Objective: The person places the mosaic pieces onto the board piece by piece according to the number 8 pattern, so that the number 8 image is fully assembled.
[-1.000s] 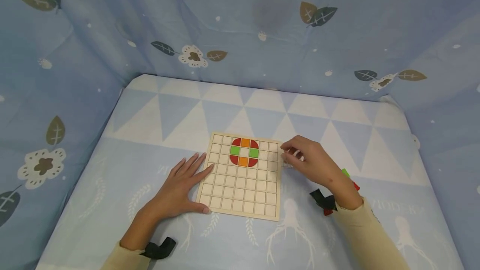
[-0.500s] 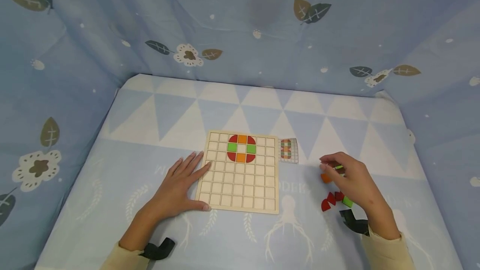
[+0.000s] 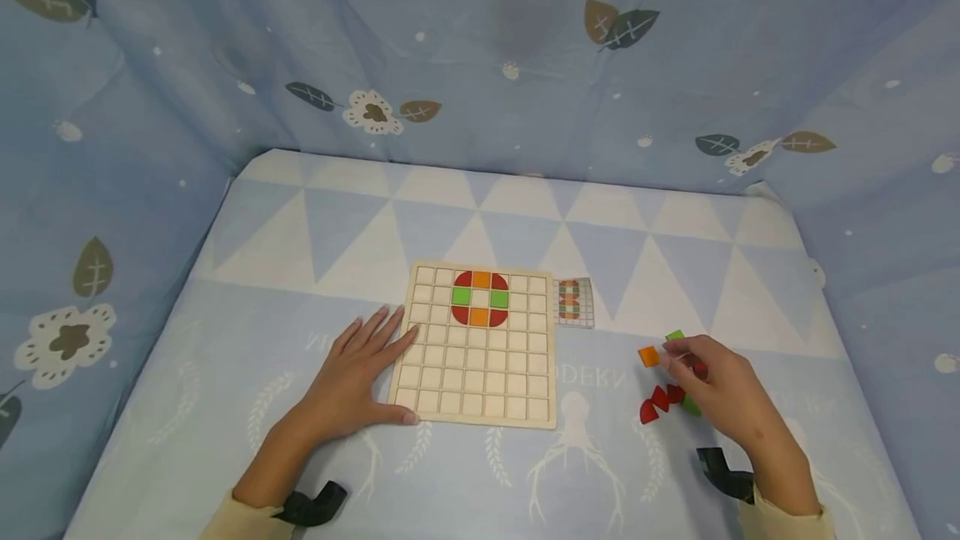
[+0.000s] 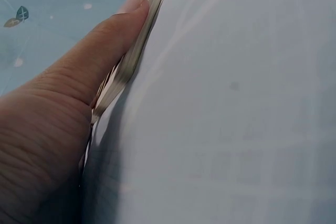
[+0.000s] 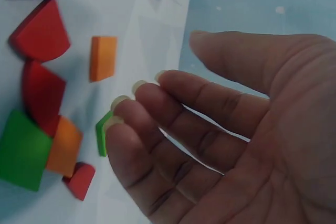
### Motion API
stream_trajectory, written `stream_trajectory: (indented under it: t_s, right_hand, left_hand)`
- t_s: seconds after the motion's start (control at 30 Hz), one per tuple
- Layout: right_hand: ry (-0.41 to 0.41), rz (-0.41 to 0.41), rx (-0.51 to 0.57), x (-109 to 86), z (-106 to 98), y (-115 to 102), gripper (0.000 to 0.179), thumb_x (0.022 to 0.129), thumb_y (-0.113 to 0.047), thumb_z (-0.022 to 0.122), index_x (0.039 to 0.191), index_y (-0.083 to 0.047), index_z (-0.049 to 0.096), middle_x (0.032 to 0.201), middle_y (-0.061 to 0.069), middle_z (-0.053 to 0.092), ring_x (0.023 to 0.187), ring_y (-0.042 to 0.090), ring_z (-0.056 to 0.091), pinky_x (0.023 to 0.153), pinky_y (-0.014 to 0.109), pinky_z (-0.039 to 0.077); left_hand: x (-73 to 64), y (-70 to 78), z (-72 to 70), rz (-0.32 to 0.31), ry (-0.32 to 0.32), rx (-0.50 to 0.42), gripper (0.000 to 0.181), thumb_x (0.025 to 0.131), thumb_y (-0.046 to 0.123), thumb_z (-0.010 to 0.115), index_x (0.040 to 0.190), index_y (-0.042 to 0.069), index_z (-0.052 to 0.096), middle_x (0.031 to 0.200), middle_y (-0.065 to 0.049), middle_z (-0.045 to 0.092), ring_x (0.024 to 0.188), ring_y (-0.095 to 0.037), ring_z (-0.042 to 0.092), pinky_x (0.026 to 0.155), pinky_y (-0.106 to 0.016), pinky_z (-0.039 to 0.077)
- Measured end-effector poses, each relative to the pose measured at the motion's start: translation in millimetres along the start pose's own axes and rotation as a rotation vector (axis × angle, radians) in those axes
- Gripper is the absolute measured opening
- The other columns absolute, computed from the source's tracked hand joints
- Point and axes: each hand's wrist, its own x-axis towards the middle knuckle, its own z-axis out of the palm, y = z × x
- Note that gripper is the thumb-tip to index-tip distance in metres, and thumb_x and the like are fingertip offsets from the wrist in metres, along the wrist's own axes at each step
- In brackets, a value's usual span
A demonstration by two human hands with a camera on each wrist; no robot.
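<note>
My left hand [image 3: 347, 382] rests spread along the left edge of a wooden grid board [image 3: 472, 382], its thumb at the near corner. In the left wrist view the thumb [image 4: 100, 51] lies along the board's side. Red, orange and green pieces form a rounded ring near the board's far edge. To the right, my right hand [image 3: 716, 382] hovers over loose pieces with its fingers slightly bent and thumb apart, holding nothing. An orange square piece [image 5: 105, 59] lies just beyond the fingertips. Red quarter-round pieces [image 5: 42, 32] and a green square piece [image 5: 23, 150] lie beside them.
A small pattern card [image 3: 574, 303] touches the board's right edge, printed with a coloured figure on a grid. A patterned cloth [image 3: 247, 332] covers the table. Blue curtains [image 3: 480, 48] hang behind and at both sides.
My right hand has moved right and toward me, away from the pattern card to the loose pieces, uncovering the card. My left hand stays on the board.
</note>
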Motion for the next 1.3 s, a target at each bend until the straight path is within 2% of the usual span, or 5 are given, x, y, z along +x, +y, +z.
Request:
stream_trajectory:
  t_s: [0.37, 0.6, 0.77, 1.03, 1.3]
  right_hand:
    - [-0.132, 0.123, -0.066, -4.8, 8.3, 6.4, 0.036, 0.093, -0.013, 0.079, 0.123, 0.004, 0.069, 0.103, 0.009, 0.063, 0.087, 0.024, 0.056, 0.075, 0.042, 0.056]
    - [-0.108, 0.089, -0.07, -1.3, 16.9, 11.1, 0.037, 0.095, -0.018, 0.077, 0.123, 0.005, 0.069, 0.1, 0.009, 0.061, 0.084, 0.022, 0.054, 0.071, 0.038, 0.051]
    - [-0.08, 0.064, -0.051, 4.2, 22.9, 8.9, 0.036, 0.098, -0.017, 0.074, 0.125, 0.007, 0.067, 0.113, 0.017, 0.065, 0.091, 0.026, 0.061, 0.08, 0.049, 0.055]
    - [-0.132, 0.054, -0.054, -1.9, 15.4, 6.3, 0.034, 0.093, -0.002, 0.073, 0.124, 0.01, 0.067, 0.11, 0.015, 0.064, 0.087, 0.022, 0.057, 0.077, 0.044, 0.055]
    - [-0.159, 0.099, -0.074, -10.3, 12.1, 8.1, 0.035, 0.089, -0.003, 0.079, 0.121, 0.007, 0.069, 0.106, 0.011, 0.064, 0.088, 0.021, 0.059, 0.078, 0.044, 0.057]
  left_hand:
    - [-1.2, 0.3, 0.5, 0.048, 0.063, -0.038, 0.122, 0.068, 0.08, 0.079, 0.165, 0.019, 0.036, 0.174, -0.006, 0.019, 0.161, -0.029, 0.008, 0.125, -0.053, 0.006]
    - [-2.0, 1.0, -2.5, 0.003, 0.007, -0.063, 0.121, 0.07, 0.077, 0.081, 0.166, 0.022, 0.033, 0.175, -0.001, 0.015, 0.161, -0.025, 0.004, 0.126, -0.05, 0.003]
    - [-1.6, -0.1, -1.7, 0.027, 0.049, -0.08, 0.113, 0.074, 0.069, 0.083, 0.165, 0.02, 0.036, 0.174, -0.003, 0.019, 0.161, -0.028, 0.008, 0.126, -0.05, 0.004]
    - [0.4, -0.9, -0.7, 0.024, 0.053, -0.07, 0.11, 0.076, 0.066, 0.083, 0.165, 0.021, 0.037, 0.174, -0.002, 0.02, 0.161, -0.026, 0.009, 0.126, -0.048, 0.003]
    - [0.1, -0.2, -3.1, -0.001, 0.026, -0.096, 0.111, 0.075, 0.064, 0.086, 0.165, 0.02, 0.037, 0.174, -0.001, 0.02, 0.161, -0.025, 0.008, 0.126, -0.05, 0.005]
